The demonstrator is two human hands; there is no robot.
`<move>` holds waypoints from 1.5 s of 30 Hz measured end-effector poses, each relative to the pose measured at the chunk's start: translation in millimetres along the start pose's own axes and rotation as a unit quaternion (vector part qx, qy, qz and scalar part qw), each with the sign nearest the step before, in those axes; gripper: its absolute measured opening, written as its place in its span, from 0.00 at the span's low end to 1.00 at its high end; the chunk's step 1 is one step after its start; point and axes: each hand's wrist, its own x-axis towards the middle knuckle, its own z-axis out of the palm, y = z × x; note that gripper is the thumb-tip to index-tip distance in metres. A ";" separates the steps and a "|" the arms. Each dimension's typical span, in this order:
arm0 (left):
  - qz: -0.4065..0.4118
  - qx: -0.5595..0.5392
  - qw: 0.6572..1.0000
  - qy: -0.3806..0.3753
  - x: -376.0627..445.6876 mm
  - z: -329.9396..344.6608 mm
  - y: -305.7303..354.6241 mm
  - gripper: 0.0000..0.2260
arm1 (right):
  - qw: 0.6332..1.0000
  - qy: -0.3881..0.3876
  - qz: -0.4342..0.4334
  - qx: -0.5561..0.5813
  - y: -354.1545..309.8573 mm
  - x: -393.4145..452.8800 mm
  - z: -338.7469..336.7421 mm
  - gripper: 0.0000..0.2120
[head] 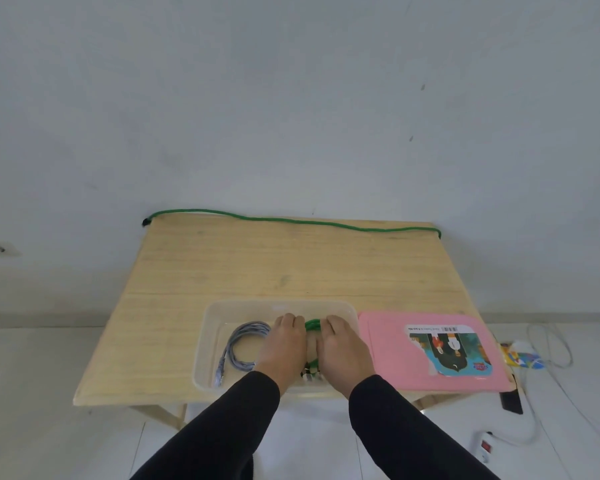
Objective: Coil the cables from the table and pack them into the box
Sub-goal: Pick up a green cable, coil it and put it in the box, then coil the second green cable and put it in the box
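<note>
Two hands are working inside the clear box (208, 344) at the near edge of the table (257, 265): left hand (284, 344) and right hand (340, 348) are lying palm down side by side, each covering one side of a green cable coil (313, 323) and seemingly pressing it onto the box floor; fingertips are hidden, so I cannot tell whether they are curling round the strands. Step in hand, as I read it: seating the green coil in the box. One grey cable (246, 344) is already lying coiled in the left half of the box, just beside the left hand. One more green cable (291, 221) is stretching uncoiled along the far edge of the table, well apart from the box. Next move probably calls for letting go without the coil springing open, then reaching far across for that last cable and winding it. Count: three cables, two in the box and one out; one box; one pink lid (388, 351) lying flat just right of the box.
</note>
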 end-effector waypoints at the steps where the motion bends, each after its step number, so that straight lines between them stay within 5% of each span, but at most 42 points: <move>1: 0.011 0.012 1.000 0.012 -2.4 -4.4 -4.2 0.12 | 1.000 0.016 -0.014 -0.005 0.8 -0.2 -0.3 0.14; 5: 0.007 0.032 0.997 0.075 -15.7 -26.4 -29.1 0.11 | 0.997 0.063 -0.041 0.013 -3.8 9.9 -13.2 0.13; 7: -0.059 -0.035 0.987 0.142 -19.1 -42.9 -50.0 0.09 | 0.995 0.076 -0.063 0.007 -12.3 22.2 -26.5 0.16; 11: -0.054 -0.038 0.960 0.271 -13.1 -69.4 -107.3 0.04 | 0.991 0.080 -0.106 -0.017 -36.1 61.1 -49.6 0.19; 18: -0.145 -0.053 0.951 0.269 12.7 -74.3 -230.9 0.07 | 0.985 0.092 -0.144 -0.019 -95.8 161.7 -60.9 0.20; 28: -0.202 -0.229 0.937 0.171 93.1 -15.3 -372.1 0.18 | 0.989 0.043 -0.138 0.014 -168.9 316.4 3.4 0.21; 36: -0.165 -0.271 0.933 0.171 139.2 29.5 -408.7 0.16 | 0.991 0.015 -0.130 0.009 -173.3 377.6 49.7 0.19; 45: -0.143 -0.353 0.895 0.232 133.8 21.3 -412.7 0.11 | 0.984 0.104 -0.143 0.031 -175.7 384.6 61.7 0.14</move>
